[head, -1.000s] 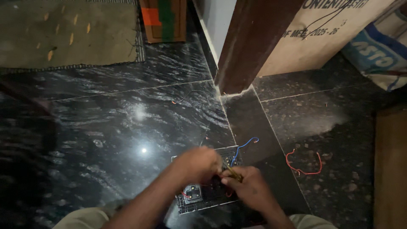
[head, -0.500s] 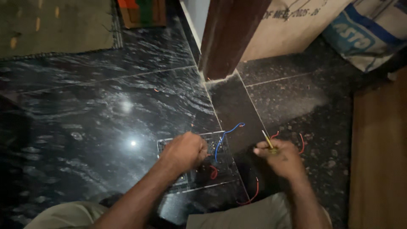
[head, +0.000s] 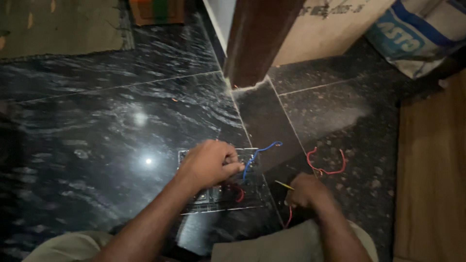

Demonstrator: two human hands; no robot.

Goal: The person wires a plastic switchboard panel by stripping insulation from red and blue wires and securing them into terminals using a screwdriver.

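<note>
Two hands at a switch plate on a dark stone floor.

The left hand (head: 209, 164) lies curled over the top of the switch plate (head: 221, 187), fingers pressing it to the black granite floor (head: 97, 145); a blue wire (head: 256, 155) rises just beyond its fingertips. The right hand (head: 305, 190), just to the right of the plate, is closed around a thin yellow-handled tool (head: 284, 185) and a red wire (head: 290, 217). A loose red wire loop (head: 326, 165) lies just beyond the right hand, with a dark wooden door post (head: 257, 43) further off.
</note>
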